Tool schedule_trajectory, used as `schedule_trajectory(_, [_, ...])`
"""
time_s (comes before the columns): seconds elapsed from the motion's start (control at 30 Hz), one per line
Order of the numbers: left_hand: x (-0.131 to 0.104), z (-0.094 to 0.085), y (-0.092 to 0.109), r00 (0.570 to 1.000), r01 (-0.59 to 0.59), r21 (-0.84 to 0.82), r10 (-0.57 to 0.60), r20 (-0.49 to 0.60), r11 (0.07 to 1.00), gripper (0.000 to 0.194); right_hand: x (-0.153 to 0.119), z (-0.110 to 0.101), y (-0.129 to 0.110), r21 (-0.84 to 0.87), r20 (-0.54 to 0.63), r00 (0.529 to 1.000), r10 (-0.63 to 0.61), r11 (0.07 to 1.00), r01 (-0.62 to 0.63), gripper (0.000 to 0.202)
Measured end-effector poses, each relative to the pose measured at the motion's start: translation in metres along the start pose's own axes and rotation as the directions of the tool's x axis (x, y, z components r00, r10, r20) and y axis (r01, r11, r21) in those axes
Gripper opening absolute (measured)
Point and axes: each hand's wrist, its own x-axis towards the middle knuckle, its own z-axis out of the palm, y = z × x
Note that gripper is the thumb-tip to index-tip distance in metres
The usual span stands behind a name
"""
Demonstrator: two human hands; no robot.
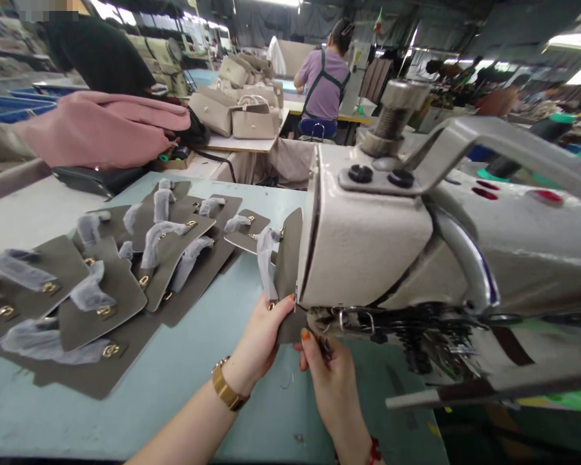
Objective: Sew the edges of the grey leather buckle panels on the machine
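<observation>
My left hand (264, 332) grips a grey-brown bag panel (289, 252), thumb on top, beside the head of a sewing machine (368, 239). The panel stands tilted, and its handle (266, 261), wrapped in white film, hangs along its left side by gold fittings. My right hand (330, 371) is closed at the panel's lower corner, under the machine head. A small dark metal tool (326, 349) shows between its fingers, mostly hidden, so its kind is unclear. The machine head hides the panel's right edge.
Several similar panels with wrapped handles (101, 310) lie overlapped on the blue-green table (188, 387) to the left. Behind are a pink cloth (111, 126) and beige bags (254, 119). One person (324, 77) sits ahead; another (97, 51) is at far left.
</observation>
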Motion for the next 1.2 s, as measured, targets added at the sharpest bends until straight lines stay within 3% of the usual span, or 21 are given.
schedule_trajectory(0.13, [0.009,-0.001,0.001,0.999,0.021,0.053,-0.023,0.036,0.998,0.04,0.004,0.005,-0.002,0.001,-0.029,0.999,0.014,1.0,-0.014,0.045])
schedule_trajectory(0.33, [0.013,0.004,0.003,0.997,-0.044,0.102,0.037,0.067,0.994,0.041,0.005,0.005,-0.002,0.019,-0.071,0.997,-0.02,1.0,0.021,0.043])
schedule_trajectory(0.5, [0.003,0.016,0.019,0.998,0.047,0.113,-0.05,0.025,0.992,0.036,0.004,0.002,-0.001,0.009,-0.07,0.996,-0.054,0.998,0.054,0.045])
schedule_trajectory(0.67, [0.005,0.015,0.017,1.0,-0.016,0.136,0.017,-0.004,0.991,0.044,0.004,0.002,0.001,-0.008,-0.082,0.996,-0.043,0.999,0.043,0.046])
schedule_trajectory(0.73, [0.008,0.011,0.013,0.999,-0.039,0.162,0.035,0.026,0.986,0.043,0.003,0.002,0.0,-0.018,-0.092,0.995,-0.045,0.999,0.043,0.046])
schedule_trajectory(0.83, [0.01,-0.003,0.006,0.987,-0.068,0.172,0.04,0.158,0.983,0.037,0.003,0.003,-0.002,-0.026,-0.104,0.993,-0.062,0.998,0.059,0.045])
schedule_trajectory(0.9, [0.01,-0.016,0.002,0.971,-0.014,0.178,-0.028,0.237,0.984,0.033,0.003,0.003,-0.005,-0.03,-0.104,0.992,-0.073,0.997,0.07,0.044])
schedule_trajectory(1.03, [0.008,-0.038,-0.004,0.915,0.237,0.233,-0.297,0.274,0.943,0.028,0.004,0.002,-0.006,-0.064,-0.102,0.99,-0.094,0.994,0.088,0.043])
schedule_trajectory(1.2, [0.008,-0.04,-0.003,0.897,0.26,0.222,-0.32,0.306,0.94,0.027,0.004,0.001,-0.004,-0.164,-0.123,0.984,-0.132,0.98,0.111,0.044])
